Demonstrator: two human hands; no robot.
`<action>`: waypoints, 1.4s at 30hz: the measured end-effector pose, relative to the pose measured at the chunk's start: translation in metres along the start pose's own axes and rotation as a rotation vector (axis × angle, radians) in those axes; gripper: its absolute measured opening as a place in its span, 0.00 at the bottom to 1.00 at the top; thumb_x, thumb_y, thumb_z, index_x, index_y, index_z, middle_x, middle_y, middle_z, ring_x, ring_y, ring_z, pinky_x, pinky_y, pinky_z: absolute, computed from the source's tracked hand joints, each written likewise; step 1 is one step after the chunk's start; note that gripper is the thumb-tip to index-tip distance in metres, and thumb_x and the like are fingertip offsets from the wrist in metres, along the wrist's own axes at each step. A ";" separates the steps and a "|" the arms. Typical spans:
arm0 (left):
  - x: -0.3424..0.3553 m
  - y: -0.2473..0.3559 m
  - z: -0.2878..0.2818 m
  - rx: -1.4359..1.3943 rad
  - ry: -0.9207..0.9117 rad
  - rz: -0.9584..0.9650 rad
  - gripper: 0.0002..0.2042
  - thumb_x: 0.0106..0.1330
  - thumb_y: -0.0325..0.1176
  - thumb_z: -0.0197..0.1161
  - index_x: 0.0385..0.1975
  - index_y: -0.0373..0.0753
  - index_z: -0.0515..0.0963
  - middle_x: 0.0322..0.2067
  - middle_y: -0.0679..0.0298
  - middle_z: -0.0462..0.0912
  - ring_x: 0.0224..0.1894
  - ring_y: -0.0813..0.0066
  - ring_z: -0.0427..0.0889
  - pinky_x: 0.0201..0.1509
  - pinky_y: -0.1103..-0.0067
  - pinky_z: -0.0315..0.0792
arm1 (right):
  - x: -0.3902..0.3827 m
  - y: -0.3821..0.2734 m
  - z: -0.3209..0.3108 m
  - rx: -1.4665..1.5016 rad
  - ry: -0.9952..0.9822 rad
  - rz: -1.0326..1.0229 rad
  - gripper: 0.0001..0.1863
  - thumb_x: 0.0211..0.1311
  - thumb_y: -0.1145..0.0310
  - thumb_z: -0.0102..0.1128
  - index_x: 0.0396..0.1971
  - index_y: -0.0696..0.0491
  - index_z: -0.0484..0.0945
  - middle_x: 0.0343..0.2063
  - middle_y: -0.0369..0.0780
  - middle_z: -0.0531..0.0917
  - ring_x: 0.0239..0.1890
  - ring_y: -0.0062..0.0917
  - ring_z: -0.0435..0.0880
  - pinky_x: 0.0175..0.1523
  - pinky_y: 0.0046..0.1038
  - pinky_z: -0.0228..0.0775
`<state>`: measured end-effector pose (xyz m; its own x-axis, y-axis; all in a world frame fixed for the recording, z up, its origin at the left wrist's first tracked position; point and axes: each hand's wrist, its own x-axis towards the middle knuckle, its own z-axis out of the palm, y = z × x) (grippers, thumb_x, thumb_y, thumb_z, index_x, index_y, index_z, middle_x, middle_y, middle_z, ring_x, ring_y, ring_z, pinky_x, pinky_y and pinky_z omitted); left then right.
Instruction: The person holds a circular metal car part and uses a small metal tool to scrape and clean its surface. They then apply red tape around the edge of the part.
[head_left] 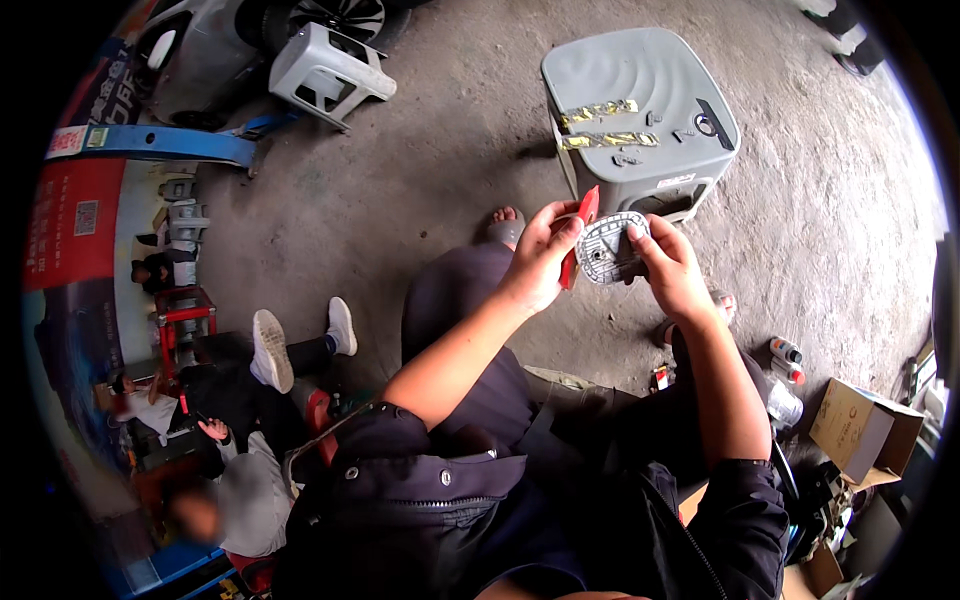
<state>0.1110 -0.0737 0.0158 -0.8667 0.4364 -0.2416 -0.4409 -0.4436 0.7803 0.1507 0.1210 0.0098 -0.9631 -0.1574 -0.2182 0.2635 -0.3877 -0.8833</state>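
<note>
My left hand [541, 257] is closed around a slim red tool [589, 206], its tapered end pointing up and its lower part showing below my fingers; its exact kind I cannot tell. Beside it, my right hand [672, 262] grips a grey, rounded, ribbed part [604, 250], thumb on its face. The red tool is right at the part's left edge, and whether they touch is unclear. Just beyond my hands stands a grey plastic stool [625, 75]. On its top lie two yellow-and-dark strips [612, 140], several small dark pieces [627, 160] and a round-ended dark item [706, 125].
Bottles [786, 348] and an open cardboard box [858, 430] stand on the floor at the right. Another grey stool [325, 70] is at the upper left near a car wheel. A person in grey [250, 500] sits to the left, legs stretched toward me.
</note>
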 end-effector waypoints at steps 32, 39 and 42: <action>0.017 0.002 -0.003 0.203 0.003 0.072 0.20 0.66 0.24 0.59 0.58 0.38 0.67 0.49 0.56 0.78 0.54 0.68 0.77 0.57 0.70 0.73 | -0.012 -0.028 -0.040 -0.007 0.057 0.087 0.10 0.67 0.68 0.60 0.41 0.56 0.71 0.27 0.34 0.76 0.14 0.12 0.68 0.17 0.16 0.59; 0.026 0.003 -0.017 0.427 -0.254 0.009 0.06 0.65 0.25 0.60 0.37 0.31 0.83 0.49 0.56 0.81 0.55 0.69 0.76 0.60 0.74 0.67 | -0.009 -0.025 -0.029 -0.237 0.025 0.104 0.09 0.63 0.73 0.63 0.38 0.57 0.73 0.26 0.34 0.77 0.15 0.09 0.68 0.18 0.15 0.57; 0.026 0.002 -0.017 0.498 -0.345 0.039 0.08 0.66 0.28 0.61 0.39 0.32 0.83 0.45 0.59 0.83 0.56 0.67 0.75 0.62 0.74 0.66 | -0.009 -0.027 -0.026 -0.253 -0.009 0.114 0.08 0.62 0.73 0.63 0.38 0.58 0.73 0.25 0.33 0.77 0.15 0.09 0.67 0.18 0.15 0.56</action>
<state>0.0837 -0.0769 0.0013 -0.7176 0.6928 -0.0712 -0.1755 -0.0810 0.9811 0.1506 0.1560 0.0248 -0.9273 -0.1954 -0.3194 0.3470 -0.1282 -0.9291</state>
